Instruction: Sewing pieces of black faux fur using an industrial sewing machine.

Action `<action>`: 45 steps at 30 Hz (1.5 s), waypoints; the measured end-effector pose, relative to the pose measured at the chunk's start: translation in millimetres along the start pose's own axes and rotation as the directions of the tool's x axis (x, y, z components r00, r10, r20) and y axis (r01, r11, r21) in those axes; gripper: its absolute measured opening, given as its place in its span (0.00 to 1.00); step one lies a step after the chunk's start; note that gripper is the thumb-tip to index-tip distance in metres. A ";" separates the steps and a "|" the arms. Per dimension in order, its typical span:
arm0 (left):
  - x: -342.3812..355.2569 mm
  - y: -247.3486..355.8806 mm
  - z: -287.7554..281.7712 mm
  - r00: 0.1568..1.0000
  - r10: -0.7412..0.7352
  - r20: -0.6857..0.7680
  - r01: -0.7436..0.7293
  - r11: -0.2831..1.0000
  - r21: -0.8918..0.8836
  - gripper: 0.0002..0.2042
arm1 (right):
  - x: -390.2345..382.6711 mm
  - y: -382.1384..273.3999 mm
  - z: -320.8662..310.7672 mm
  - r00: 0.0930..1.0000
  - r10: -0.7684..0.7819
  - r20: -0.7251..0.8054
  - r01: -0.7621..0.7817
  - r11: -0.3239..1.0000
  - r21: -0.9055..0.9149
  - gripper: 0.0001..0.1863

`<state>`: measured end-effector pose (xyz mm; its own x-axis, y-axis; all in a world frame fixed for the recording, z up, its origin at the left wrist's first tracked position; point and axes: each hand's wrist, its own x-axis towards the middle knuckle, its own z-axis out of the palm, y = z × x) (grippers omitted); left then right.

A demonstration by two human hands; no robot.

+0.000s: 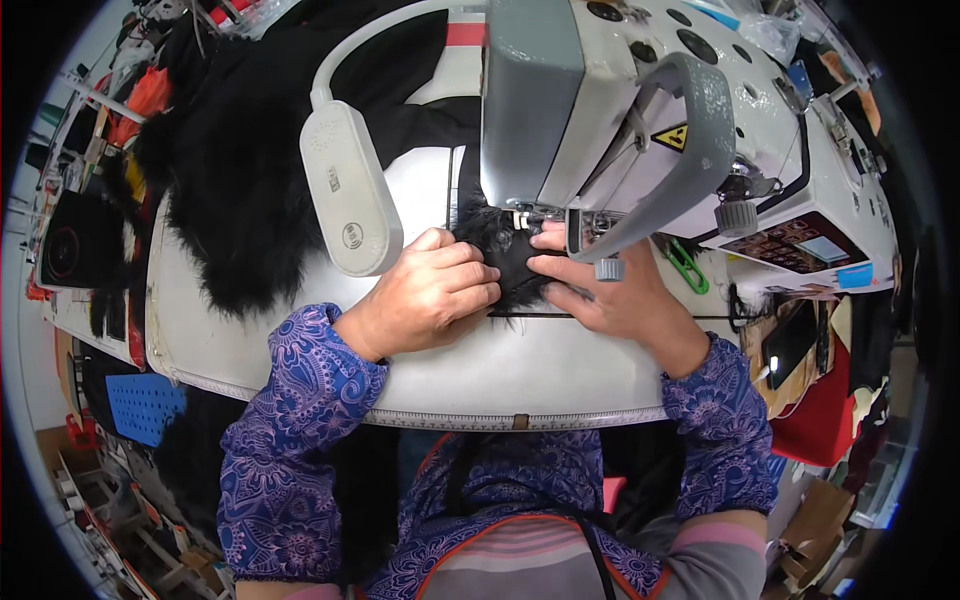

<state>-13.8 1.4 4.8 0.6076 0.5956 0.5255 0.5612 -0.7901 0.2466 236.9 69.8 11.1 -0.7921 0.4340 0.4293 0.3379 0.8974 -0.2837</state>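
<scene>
A piece of black furry fabric point(515, 268) lies under the needle area of a grey and white sewing machine point(535, 110). At its left edge, my left hand point(432, 295) is closed, its curled fingers gripping the fabric. My right hand point(615, 290) rests on the fabric's right side, fingers stretched out and spread apart. Part of that hand is hidden behind the machine's grey curved guard point(705, 130). The needle and presser foot cannot be made out clearly.
A white lamp head point(350, 190) on a bent arm hangs just left of my left hand. More black furry fabric point(235, 190) is heaped farther left. Green thread snips point(685, 268) lie right of my right hand, and a measuring tape point(480, 422) runs along the table's front edge.
</scene>
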 end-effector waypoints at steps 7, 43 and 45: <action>2.9 2.1 -1.2 0.984 -0.176 0.002 0.176 0.984 0.023 0.16 | -1.7 -3.6 -0.1 0.989 0.142 0.041 -0.141 0.990 -0.030 0.13; 12.7 -6.2 -2.0 0.998 0.015 0.057 -0.013 0.999 -0.036 0.09 | 0.7 -2.3 -0.1 0.998 0.019 -0.064 -0.021 0.999 -0.028 0.14; 11.1 -5.2 -1.1 0.998 -0.015 0.053 0.016 0.999 -0.029 0.10 | -0.2 -2.0 -0.5 0.999 0.028 -0.034 -0.030 0.999 -0.045 0.15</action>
<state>-10.6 12.0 10.2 0.6282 0.6139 0.4780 0.5546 -0.7842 0.2782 236.7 67.9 12.1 -0.7646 0.4616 0.4497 0.3839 0.8868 -0.2575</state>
